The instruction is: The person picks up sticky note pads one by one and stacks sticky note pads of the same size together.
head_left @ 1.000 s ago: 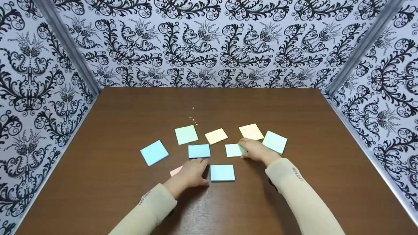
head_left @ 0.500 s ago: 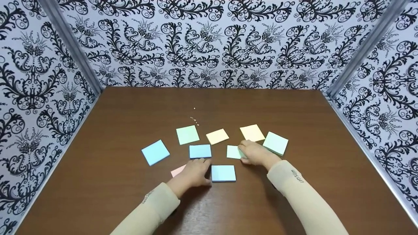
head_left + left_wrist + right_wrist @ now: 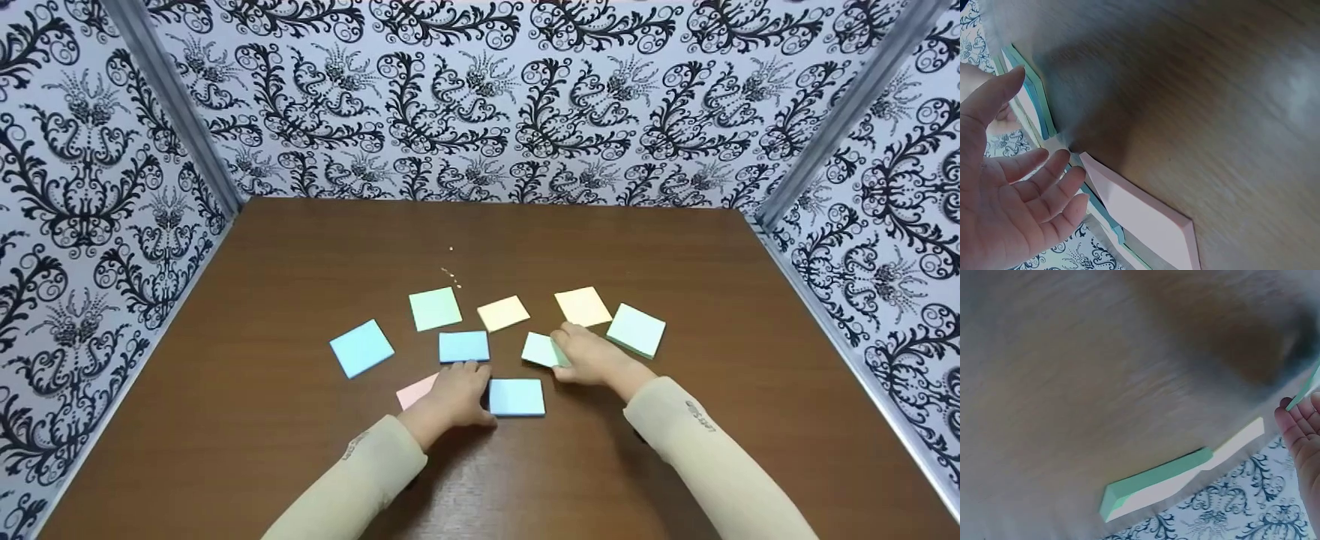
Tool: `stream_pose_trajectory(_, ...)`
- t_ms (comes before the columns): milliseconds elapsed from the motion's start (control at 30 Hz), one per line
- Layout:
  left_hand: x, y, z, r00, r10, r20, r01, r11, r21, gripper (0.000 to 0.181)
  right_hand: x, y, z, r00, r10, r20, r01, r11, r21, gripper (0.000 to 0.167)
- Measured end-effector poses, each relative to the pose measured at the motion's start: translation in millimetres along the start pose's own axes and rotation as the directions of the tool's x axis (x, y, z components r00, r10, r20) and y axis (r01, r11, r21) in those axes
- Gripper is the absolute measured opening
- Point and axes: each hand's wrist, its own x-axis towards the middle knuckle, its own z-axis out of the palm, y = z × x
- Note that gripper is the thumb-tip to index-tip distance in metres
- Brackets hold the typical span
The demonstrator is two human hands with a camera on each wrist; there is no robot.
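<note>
My right hand [image 3: 596, 360] pinches a small pale green sticky note pad [image 3: 538, 349] by its right end; in the right wrist view the fingertips are at the pad's edge. My left hand [image 3: 456, 394] is spread low over the table, its fingers loosely bent and holding nothing. Between its thumb and fingers' side lies a light blue pad [image 3: 517, 397], close to the thumb. Partly under the left hand is a pink pad [image 3: 417, 391], seen larger in the left wrist view [image 3: 1145, 219]. Just beyond the left fingertips sits another blue pad [image 3: 463, 346].
A larger blue pad [image 3: 361, 349] lies left. Farther back are a green pad [image 3: 435, 309], a small yellow pad [image 3: 503, 313] and a larger yellow pad [image 3: 583, 307]. A thick pale green pad [image 3: 636, 330] lies right. Patterned walls [image 3: 480, 97] enclose the brown table [image 3: 337, 247].
The small green pad has turned and tilted slightly in the right hand's grip. The left hand stays beside the front blue pad. The whole head view has shifted a little.
</note>
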Motion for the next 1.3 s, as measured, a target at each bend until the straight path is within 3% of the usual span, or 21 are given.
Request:
stream_pose_trajectory(100, 0.6, 1.8, 0.6, 1.000, -0.012, 0.007, 0.012, 1.000, 0.014, 0.078, -5.3, -8, -6, 0.997, -0.057, -0.059, 0.059, 0.998, 0.024, 0.053)
stream_pose_trajectory(233, 2.0, 2.1, 2.4, 1.000, -0.022, 0.001, 0.022, 1.000, 0.022, 0.077, -10.9, -21, -13, 0.977, -0.178, -0.114, 0.182, 0.983, 0.024, 0.051)
stream_pose_trajectory(433, 2.5, 0.1, 5.0, 1.000, -0.020, -0.010, 0.020, 0.999, 0.025, 0.075, -15.4, -36, -7, 0.935, -0.339, -0.103, 0.325, 0.937, -0.131, 0.049)
stream_pose_trajectory(500, 2.3, -0.5, 5.6, 1.000, -0.016, -0.013, 0.017, 1.000, 0.026, 0.074, -15.8, -39, -4, 0.934, -0.346, -0.095, 0.329, 0.932, -0.154, 0.049)
stream_pose_trajectory(733, 1.2, -3.9, 9.0, 1.000, -0.018, -0.017, 0.018, 1.000, 0.014, 0.070, -13.8, -48, 7, 0.955, -0.288, -0.063, 0.277, 0.950, -0.146, 0.047)
stream_pose_trajectory(1300, -0.6, -4.3, 6.7, 0.999, 0.001, -0.033, 0.000, 1.000, 0.028, 0.070, -10.4, -50, 12, 0.952, -0.302, -0.054, 0.292, 0.944, -0.151, 0.042)
